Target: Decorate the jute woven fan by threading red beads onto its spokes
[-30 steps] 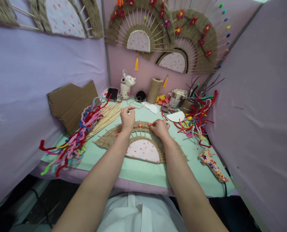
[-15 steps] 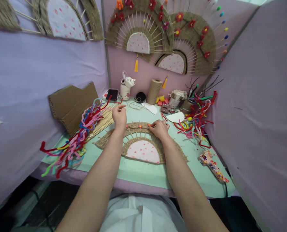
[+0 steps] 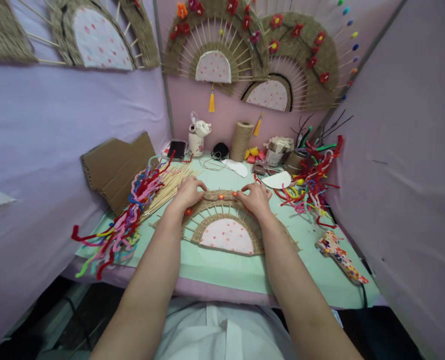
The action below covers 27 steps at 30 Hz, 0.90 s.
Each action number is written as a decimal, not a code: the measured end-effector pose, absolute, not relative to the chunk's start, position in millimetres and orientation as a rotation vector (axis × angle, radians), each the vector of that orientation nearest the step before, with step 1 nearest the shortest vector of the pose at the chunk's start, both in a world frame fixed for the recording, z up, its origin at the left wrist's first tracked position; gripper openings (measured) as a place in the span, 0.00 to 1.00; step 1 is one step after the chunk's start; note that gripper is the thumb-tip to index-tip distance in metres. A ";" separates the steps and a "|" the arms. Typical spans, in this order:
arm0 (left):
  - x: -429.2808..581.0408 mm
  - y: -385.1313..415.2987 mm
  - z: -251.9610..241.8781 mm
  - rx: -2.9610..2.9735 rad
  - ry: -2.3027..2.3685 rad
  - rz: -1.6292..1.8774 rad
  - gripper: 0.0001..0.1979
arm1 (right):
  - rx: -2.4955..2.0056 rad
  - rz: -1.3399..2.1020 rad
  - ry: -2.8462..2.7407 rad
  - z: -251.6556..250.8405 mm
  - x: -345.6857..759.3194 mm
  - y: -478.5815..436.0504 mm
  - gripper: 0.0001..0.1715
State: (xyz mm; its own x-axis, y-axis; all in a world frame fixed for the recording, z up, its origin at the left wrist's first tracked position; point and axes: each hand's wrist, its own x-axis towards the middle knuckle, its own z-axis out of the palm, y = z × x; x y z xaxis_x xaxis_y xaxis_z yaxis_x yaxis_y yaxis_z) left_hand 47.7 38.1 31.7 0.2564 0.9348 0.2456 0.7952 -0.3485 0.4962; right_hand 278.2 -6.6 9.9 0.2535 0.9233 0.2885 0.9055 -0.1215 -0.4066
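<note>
A woven twine fan [image 3: 227, 235] with a white, pink-dotted half-round centre lies on the mint-green table. Small red and orange flowers [image 3: 221, 197] dot its outer band. My left hand [image 3: 189, 193] is at the upper left of that band, thumb and fingers closed on its edge. On the upper right of the band, my right hand [image 3: 255, 198] pinches at a small orange-red flower [image 3: 235, 194]. The fingertips partly hide what each hand touches.
Left are fuzzy coloured stems [image 3: 132, 215], thin sticks [image 3: 162, 192] and cardboard [image 3: 119, 167]. A twine spool [image 3: 241, 141] stands at the back. More fuzzy stems [image 3: 314, 185] and a patterned glue gun [image 3: 340, 256] are at right. Finished fans [image 3: 305, 45] hang behind.
My left hand has come down from above the fan onto its upper left edge. My right hand stays by the orange-red flower. The view has shifted slightly.
</note>
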 end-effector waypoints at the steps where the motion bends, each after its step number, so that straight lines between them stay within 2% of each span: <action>1: 47.3 36.7 30.1 2.309 1.597 0.629 0.06 | -2.030 0.049 -1.646 10.5 279.0 -7.0 0.15; 4: 48.5 36.3 24.5 2.373 1.575 0.488 0.07 | -2.034 0.065 -1.645 11.3 279.6 -7.7 0.14; 16: 53.3 37.5 21.1 2.363 1.643 0.382 0.06 | -2.031 0.109 -1.664 12.2 278.0 -9.2 0.14; 27: 50.0 40.4 18.2 2.380 1.612 0.440 0.08 | -2.026 0.126 -1.682 14.0 277.6 -9.9 0.13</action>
